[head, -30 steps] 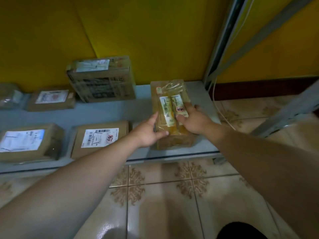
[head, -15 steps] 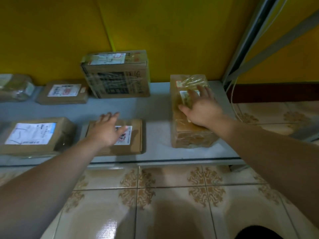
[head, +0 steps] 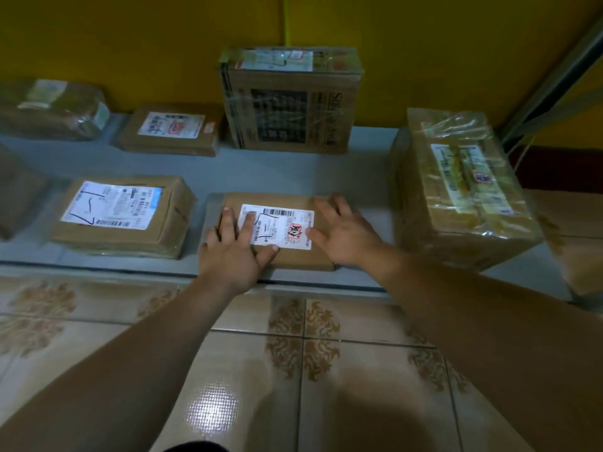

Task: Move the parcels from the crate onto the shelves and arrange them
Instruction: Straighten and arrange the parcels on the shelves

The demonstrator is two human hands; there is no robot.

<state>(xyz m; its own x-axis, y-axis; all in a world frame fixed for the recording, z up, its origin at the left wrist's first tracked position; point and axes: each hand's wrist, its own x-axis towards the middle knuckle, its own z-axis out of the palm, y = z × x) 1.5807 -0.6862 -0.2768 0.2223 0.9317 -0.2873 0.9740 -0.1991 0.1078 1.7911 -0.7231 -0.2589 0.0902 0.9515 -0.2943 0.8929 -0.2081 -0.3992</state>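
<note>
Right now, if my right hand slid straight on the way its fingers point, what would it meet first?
Your right hand lies flat on the labelled parcel, pointing back and slightly left. Beyond it comes bare shelf, then probably the tall printed box.

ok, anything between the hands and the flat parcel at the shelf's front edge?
Nothing visible. The left hand and right hand both lie with fingers spread on top of the flat parcel. Bare shelf separates it from the blue-labelled parcel on one side and the plastic-wrapped parcel on the other.
</note>
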